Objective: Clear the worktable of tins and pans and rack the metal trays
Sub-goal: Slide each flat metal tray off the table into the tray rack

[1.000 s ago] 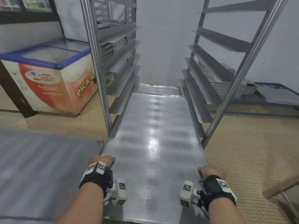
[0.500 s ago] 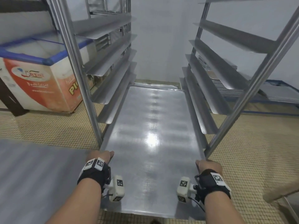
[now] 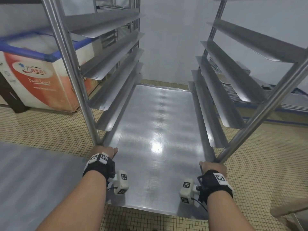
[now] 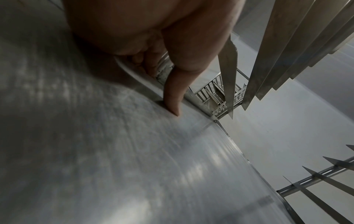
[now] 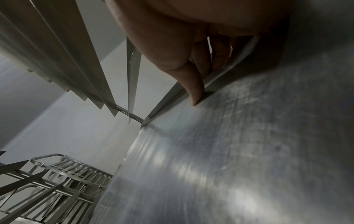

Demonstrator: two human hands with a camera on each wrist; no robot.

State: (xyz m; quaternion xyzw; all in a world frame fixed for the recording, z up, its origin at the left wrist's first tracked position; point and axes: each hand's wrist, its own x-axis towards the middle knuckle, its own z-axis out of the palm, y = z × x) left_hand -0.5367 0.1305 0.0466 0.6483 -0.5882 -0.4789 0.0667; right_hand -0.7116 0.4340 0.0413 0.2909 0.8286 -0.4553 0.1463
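While it's halfway in, quick notes:

Where: metal tray sits on the lowest runners of the rack, far end inside, near end sticking out over the tiled floor.

Grip: left hand and right hand each clamp a long side edge, thumb flat on top, fingers curled under the rim.

Handling: looks like thin sheet metal, so I'd guess stiff but light-ish, a bit flexy, and slick. Side edges near the rack posts seem the right spot to hold; watch knuckles on those posts.

Looks: big flat rectangle, dull brushed silver, low lip, bright glare patches, scuffed.
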